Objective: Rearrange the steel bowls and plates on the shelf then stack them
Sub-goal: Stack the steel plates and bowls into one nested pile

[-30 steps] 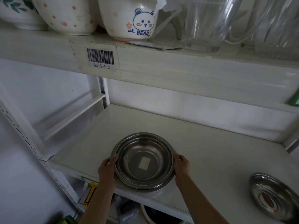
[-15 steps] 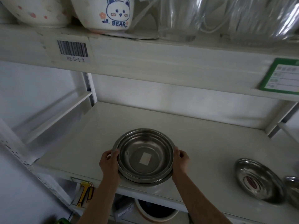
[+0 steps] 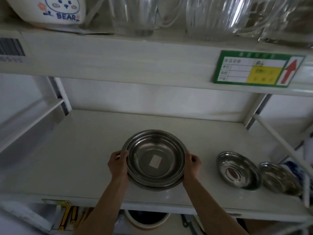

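While resting on the shelf [image 3: 71,150], nested steel bowls [image 3: 155,160] in the grip of left hand [image 3: 118,164] and right hand [image 3: 193,164]

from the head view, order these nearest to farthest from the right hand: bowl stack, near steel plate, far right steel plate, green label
1. bowl stack: held at its right rim by the right hand.
2. near steel plate: on the shelf, just to the right.
3. far right steel plate: beyond it, at the shelf's right end.
4. green label: up on the upper shelf's front edge.
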Motion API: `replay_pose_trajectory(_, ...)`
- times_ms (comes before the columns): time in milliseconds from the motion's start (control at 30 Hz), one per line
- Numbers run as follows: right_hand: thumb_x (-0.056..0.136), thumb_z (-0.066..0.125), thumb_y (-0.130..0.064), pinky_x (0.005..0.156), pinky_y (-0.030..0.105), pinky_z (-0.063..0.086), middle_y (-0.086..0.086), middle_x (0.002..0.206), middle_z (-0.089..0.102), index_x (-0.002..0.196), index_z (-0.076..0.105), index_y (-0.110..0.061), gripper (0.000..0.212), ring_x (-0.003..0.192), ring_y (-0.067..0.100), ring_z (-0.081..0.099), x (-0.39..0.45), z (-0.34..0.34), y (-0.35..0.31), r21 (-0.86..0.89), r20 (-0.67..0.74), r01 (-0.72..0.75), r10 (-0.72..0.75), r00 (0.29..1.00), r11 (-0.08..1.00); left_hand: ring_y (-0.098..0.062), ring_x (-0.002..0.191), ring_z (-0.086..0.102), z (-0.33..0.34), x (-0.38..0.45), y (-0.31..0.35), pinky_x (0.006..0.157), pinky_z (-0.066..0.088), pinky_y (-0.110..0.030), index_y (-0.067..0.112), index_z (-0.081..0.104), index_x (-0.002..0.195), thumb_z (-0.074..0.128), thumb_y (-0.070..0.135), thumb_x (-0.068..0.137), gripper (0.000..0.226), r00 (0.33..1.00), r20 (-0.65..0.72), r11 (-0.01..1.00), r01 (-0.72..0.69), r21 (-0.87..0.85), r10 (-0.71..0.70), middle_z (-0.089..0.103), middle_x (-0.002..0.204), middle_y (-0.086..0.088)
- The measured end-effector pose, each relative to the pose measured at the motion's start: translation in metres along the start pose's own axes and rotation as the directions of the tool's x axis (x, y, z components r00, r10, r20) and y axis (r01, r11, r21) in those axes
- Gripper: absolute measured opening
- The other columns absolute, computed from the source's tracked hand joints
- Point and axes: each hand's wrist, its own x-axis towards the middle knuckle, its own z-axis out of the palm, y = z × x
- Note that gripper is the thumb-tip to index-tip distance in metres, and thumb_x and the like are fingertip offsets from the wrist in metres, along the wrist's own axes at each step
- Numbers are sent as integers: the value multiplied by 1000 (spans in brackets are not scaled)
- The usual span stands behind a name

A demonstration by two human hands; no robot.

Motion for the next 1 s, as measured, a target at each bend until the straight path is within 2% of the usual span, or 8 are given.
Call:
replay_pose_trajectory(167, 95, 57, -26, 59, 30, 41, 9, 67, 55, 83, 63, 0, 29, 65, 21, 49, 6, -16, -2, 16, -47, 20, -19, 999, 1000, -21, 66, 55, 15, -10, -9, 61, 47, -27, 2, 64, 92, 69, 9, 80, 14, 1000, 12, 1000, -4, 27, 4, 61, 75, -9)
replay_pose_trajectory(300, 96, 56, -23, 59, 29, 40, 12, 70, 57, 87, 65, 6, 32, 65, 19, 48, 7, -23, -1, 13, -64, 18, -17, 998, 1000, -20, 67, 55, 18, -14, -15, 62, 47, -26, 5, 62, 88, 68, 10, 81, 11, 1000, 13, 999, 5, 42, -6, 61, 74, -6)
replay_pose_trajectory(500, 96, 56, -24, 60, 29, 43, 11, 79, 64, 95, 66, -3, 24, 69, 19, 54, 8, -24, 0, -36, -61, 11, -13, 998, 999, -14, 62, 54, 16, -17, -18, 56, 45, -24, 3, 61, 94, 67, 9, 84, 13, 999, 29, 997, 18, 79, -20, 60, 73, -5)
replay_pose_trajectory(667, 95, 57, -28, 56, 26, 41, 3, 76, 62, 96, 63, -9, 19, 66, 13, 55, 11, -29, -3, -94, -71, 25, -32, 997, 995, -29, 89, 66, 12, -9, -14, 86, 55, -41, 3, 66, 104, 73, 20, 77, 32, 999, 22, 979, 27, 203, -32, 69, 100, -15)
replay_pose_trajectory(733, 94, 58, -26, 59, 26, 40, 0, 77, 63, 95, 63, -12, 14, 70, 16, 58, 8, -33, -7, -97, -98, 71, -81, 992, 993, -30, 99, 66, 12, -11, -9, 94, 52, -43, 5, 66, 111, 73, 25, 76, 41, 1000, -26, 963, -5, 268, 12, 69, 108, -14)
replay_pose_trajectory(833, 94, 59, -24, 67, 27, 44, 4, 87, 68, 97, 66, -13, 13, 83, 20, 63, 10, -40, -15, -125, -126, 155, -170, 977, 980, -31, 103, 64, 18, -21, 6, 92, 46, -36, 4, 63, 115, 70, 22, 80, 40, 985, -112, 943, -92, 319, 134, 67, 111, -16)
replay_pose_trajectory(933, 93, 60, -29, 81, 32, 52, 5, 102, 68, 107, 68, -15, 22, 91, 17, 64, 19, -49, -24, -130, -149, 204, -223, 963, 970, -31, 103, 63, 34, -35, 19, 87, 43, -31, 3, 60, 113, 67, 17, 83, 34, 961, -71, 924, -233, 303, 266, 64, 113, -17)
replay_pose_trajectory(1000, 94, 59, -28, 83, 30, 49, 3, 102, 68, 109, 68, -14, 22, 93, 16, 63, 22, -56, -34, -107, -159, 236, -251, 955, 966, -32, 100, 63, 49, -47, 22, 85, 47, -34, 4, 60, 111, 66, 16, 84, 30, 937, -5, 905, -335, 262, 349, 63, 112, -19)
